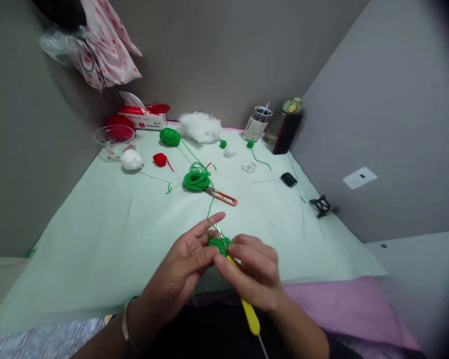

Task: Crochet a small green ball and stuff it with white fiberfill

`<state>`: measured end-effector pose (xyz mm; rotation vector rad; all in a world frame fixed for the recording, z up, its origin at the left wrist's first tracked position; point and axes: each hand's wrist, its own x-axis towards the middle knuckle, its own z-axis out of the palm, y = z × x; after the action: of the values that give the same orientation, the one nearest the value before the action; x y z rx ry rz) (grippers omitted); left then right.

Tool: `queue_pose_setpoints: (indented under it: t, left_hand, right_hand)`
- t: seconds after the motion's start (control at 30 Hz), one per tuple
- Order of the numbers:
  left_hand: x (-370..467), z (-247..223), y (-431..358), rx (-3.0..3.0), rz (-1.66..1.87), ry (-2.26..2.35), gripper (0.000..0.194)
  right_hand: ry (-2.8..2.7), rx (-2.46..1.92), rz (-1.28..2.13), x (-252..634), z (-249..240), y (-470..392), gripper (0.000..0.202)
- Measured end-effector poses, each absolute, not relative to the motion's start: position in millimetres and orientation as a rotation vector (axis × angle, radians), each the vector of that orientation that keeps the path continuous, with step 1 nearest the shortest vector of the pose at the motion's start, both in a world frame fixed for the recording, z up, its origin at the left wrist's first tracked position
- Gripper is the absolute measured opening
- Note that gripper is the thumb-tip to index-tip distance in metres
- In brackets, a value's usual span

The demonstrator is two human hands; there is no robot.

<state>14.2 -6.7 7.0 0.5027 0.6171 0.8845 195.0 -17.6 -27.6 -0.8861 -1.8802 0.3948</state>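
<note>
Near the table's front edge, my left hand [187,259] pinches a small green crocheted piece [219,244] between thumb and fingers, its index finger raised with green yarn running over it. My right hand [252,269] is closed round a crochet hook [250,316] with a yellow handle, and its fingertips touch the right side of the piece. The hook's metal tip points up and away at the piece. From there the yarn leads back to a loose green skein [196,179], beside orange-handled thread snips [224,197].
Behind lie a green yarn ball [169,136], white stuffing [200,127], a red piece [159,159] and a white yarn ball [131,159] by a clear tub [114,149]. A can [255,127], bottle [277,127] and phone [287,133] stand back right; a black clip [323,206] is right.
</note>
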Motion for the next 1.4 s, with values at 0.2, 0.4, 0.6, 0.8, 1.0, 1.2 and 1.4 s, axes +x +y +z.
queue_pose_setpoints:
  t: [0.2, 0.4, 0.6, 0.8, 1.0, 1.2, 1.4]
  left_hand:
    - [11, 5, -2, 0.468, 0.845, 0.55, 0.072]
    - [6, 2, 2, 0.588, 0.9, 0.593, 0.076]
    - [-2, 5, 4, 0.728, 0.95, 0.66, 0.074]
    - [-14, 3, 10, 0.878, 0.891, 0.653, 0.061]
    - [-14, 4, 13, 0.883, 0.876, 0.685, 0.047]
    - [0, 1, 7, 0.721, 0.866, 0.632, 0.045]
    - [9, 0, 3, 0.61, 0.892, 0.551, 0.043]
  right_hand:
    - [-1.792, -0.75, 0.156, 190, -18, -15, 0.047]
    - [-1.636, -0.718, 0.473, 190, -16, -15, 0.03]
    - [-1.563, -0.704, 0.668, 191, -8, -16, 0.025]
    - [-1.382, -0.739, 0.932, 197, -2, -8, 0.016]
    - [-1.083, -0.789, 1.341, 192, 5, 2, 0.02]
    - [-1.07, -0.732, 1.325, 180, 1, 4, 0.022]
    - [-1.125, -0.69, 1.255, 178, -3, 5, 0.014]
